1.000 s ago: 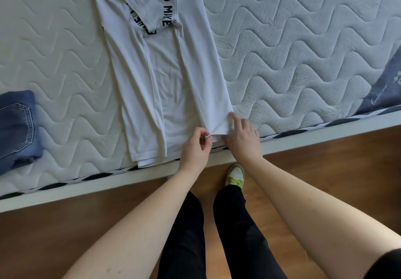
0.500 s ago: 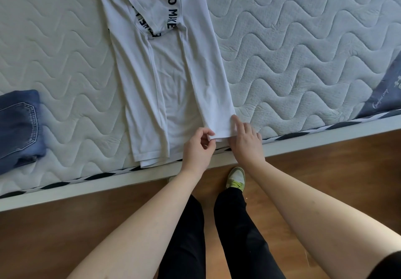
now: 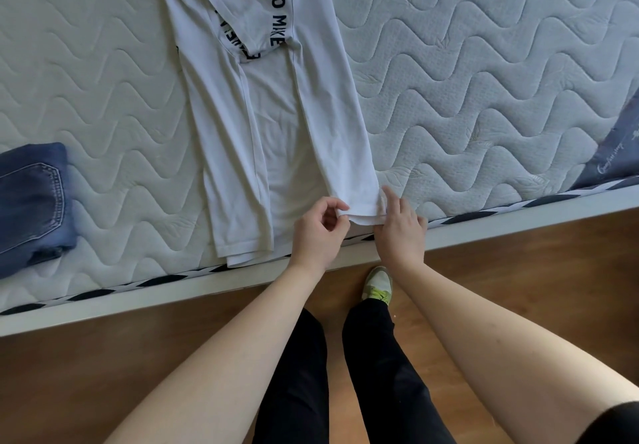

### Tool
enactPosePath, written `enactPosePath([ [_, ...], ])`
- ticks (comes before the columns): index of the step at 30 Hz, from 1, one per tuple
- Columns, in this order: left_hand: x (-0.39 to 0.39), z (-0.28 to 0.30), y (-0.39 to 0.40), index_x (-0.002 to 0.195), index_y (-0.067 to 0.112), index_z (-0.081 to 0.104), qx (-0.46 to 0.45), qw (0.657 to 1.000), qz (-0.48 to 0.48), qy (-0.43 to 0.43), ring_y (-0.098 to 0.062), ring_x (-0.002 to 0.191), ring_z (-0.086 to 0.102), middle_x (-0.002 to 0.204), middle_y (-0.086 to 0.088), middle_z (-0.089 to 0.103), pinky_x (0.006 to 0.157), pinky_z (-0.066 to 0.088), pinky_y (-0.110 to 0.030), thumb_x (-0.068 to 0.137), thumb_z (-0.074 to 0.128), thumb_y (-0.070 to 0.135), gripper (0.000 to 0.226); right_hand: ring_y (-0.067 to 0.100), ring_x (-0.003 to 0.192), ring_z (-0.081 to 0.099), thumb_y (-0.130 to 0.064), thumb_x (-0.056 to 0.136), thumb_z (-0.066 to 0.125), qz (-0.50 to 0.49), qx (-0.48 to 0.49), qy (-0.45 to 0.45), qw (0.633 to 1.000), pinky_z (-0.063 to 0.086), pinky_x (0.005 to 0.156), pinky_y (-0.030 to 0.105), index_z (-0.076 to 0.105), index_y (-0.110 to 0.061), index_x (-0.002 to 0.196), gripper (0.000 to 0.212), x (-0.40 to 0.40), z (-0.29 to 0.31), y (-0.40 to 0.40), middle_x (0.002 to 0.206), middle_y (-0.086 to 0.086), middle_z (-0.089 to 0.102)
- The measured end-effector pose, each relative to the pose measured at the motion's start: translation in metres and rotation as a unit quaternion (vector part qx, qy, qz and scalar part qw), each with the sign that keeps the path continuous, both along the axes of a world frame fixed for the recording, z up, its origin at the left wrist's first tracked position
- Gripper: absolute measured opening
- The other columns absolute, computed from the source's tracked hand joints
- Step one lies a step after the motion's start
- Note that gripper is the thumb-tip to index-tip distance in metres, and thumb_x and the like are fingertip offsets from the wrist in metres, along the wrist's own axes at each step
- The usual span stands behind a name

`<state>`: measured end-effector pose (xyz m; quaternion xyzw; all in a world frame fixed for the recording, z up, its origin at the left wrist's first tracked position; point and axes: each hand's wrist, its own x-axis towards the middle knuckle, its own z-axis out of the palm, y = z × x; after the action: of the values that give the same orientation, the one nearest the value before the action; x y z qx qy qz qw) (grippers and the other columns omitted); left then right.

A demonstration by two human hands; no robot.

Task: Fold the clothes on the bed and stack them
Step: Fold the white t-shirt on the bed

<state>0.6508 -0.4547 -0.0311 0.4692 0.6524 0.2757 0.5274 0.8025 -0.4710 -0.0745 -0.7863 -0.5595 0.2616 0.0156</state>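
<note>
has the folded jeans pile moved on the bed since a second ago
No. The folded jeans lie at the same spot by the mattress's striped edge; only the camera view shifted slightly.

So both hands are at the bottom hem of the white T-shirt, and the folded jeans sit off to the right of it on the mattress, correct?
Not quite. The head view shows the folded jeans to the left of the white T-shirt, near the mattress edge, not the right. The rest holds: the left hand and right hand are both at the shirt's bottom hem.
</note>
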Motion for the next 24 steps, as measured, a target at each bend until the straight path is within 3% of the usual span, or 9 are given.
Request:
enactPosePath([
  [3, -0.007, -0.012, -0.006, 0.09, 0.029, 0.065, -0.011, 0.998, -0.029, 0.057, 0.0, 0.065, 0.053, 0.071, 0.012, 0.056, 0.062, 0.044, -0.009, 0.086, 0.061, 0.01, 0.019, 0.029, 0.094, 0.056, -0.007, 0.086, 0.048, -0.005, 0.009, -0.009, 1.0, 0.028, 0.08, 0.038, 0.045, -0.019, 0.137, 0.053, 0.006, -0.002, -0.005, 0.097, 0.003, 0.064],
  [6, -0.011, -0.028, -0.014, 0.094, 0.03, 0.063, -0.042, 0.992, -0.064, 0.097, 0.0, 0.066, 0.052, 0.073, 0.011, 0.055, 0.06, 0.043, -0.009, 0.089, 0.058, 0.012, 0.019, 0.031, 0.08, 0.055, -0.009, 0.089, 0.047, -0.016, 0.012, -0.011, 1.0, 0.03, 0.078, 0.039, 0.056, -0.015, 0.127, 0.039, 0.007, -0.005, -0.013, 0.076, 0.006, 0.062],
  [10, -0.013, -0.042, -0.016, 0.096, 0.032, 0.06, -0.071, 0.985, -0.095, 0.123, -0.001, 0.06, 0.048, 0.07, 0.011, 0.05, 0.053, 0.041, -0.011, 0.093, 0.054, 0.014, 0.02, 0.03, 0.077, 0.054, -0.011, 0.09, 0.048, -0.026, 0.019, -0.022, 0.999, 0.025, 0.073, 0.037, 0.061, -0.018, 0.123, 0.036, 0.005, -0.005, -0.015, 0.069, 0.004, 0.059],
  [12, -0.012, -0.044, -0.015, 0.1, 0.031, 0.06, -0.091, 0.983, -0.109, 0.115, -0.004, 0.061, 0.048, 0.07, 0.012, 0.048, 0.057, 0.043, -0.015, 0.094, 0.053, 0.013, 0.02, 0.029, 0.084, 0.054, -0.015, 0.091, 0.048, -0.004, 0.007, -0.048, 0.999, 0.025, 0.075, 0.037, 0.057, -0.022, 0.127, 0.037, 0.006, -0.004, -0.016, 0.079, 0.003, 0.062],
  [14, -0.013, -0.041, -0.013, 0.111, 0.032, 0.06, -0.095, 0.982, -0.125, 0.105, -0.008, 0.066, 0.052, 0.071, 0.01, 0.051, 0.063, 0.046, -0.022, 0.094, 0.054, 0.016, 0.024, 0.029, 0.102, 0.053, -0.016, 0.091, 0.049, 0.003, -0.003, -0.064, 0.998, 0.029, 0.084, 0.039, 0.051, -0.023, 0.134, 0.044, 0.007, -0.003, -0.018, 0.107, 0.005, 0.064],
  [17, -0.026, -0.03, -0.011, 0.123, 0.037, 0.056, -0.06, 0.982, -0.146, 0.099, -0.006, 0.07, 0.055, 0.072, 0.009, 0.055, 0.065, 0.047, -0.019, 0.095, 0.054, 0.023, 0.032, 0.03, 0.122, 0.043, -0.01, 0.085, 0.053, 0.01, 0.02, -0.047, 0.999, 0.022, 0.102, 0.04, 0.039, -0.02, 0.145, 0.063, 0.005, 0.0, -0.021, 0.137, 0.008, 0.047],
  [21, -0.065, -0.021, -0.016, 0.105, 0.027, 0.061, 0.027, 0.979, -0.093, 0.181, -0.007, 0.068, 0.052, 0.077, 0.01, 0.051, 0.061, 0.044, -0.023, 0.094, 0.056, 0.023, 0.012, 0.027, 0.118, 0.04, 0.001, 0.07, 0.06, 0.13, 0.118, 0.015, 0.984, 0.022, 0.104, 0.04, 0.047, -0.016, 0.139, 0.072, -0.017, 0.008, -0.021, 0.132, 0.009, 0.05],
  [24, -0.105, -0.02, -0.02, 0.107, 0.018, 0.062, 0.089, 0.959, -0.037, 0.267, -0.014, 0.083, 0.055, 0.093, 0.007, 0.049, 0.074, 0.048, -0.03, 0.092, 0.059, 0.018, 0.015, 0.027, 0.112, 0.05, -0.003, 0.078, 0.061, 0.183, 0.139, 0.066, 0.971, 0.038, 0.095, 0.042, 0.058, -0.012, 0.128, 0.051, -0.051, 0.017, -0.009, 0.121, 0.006, 0.059],
])
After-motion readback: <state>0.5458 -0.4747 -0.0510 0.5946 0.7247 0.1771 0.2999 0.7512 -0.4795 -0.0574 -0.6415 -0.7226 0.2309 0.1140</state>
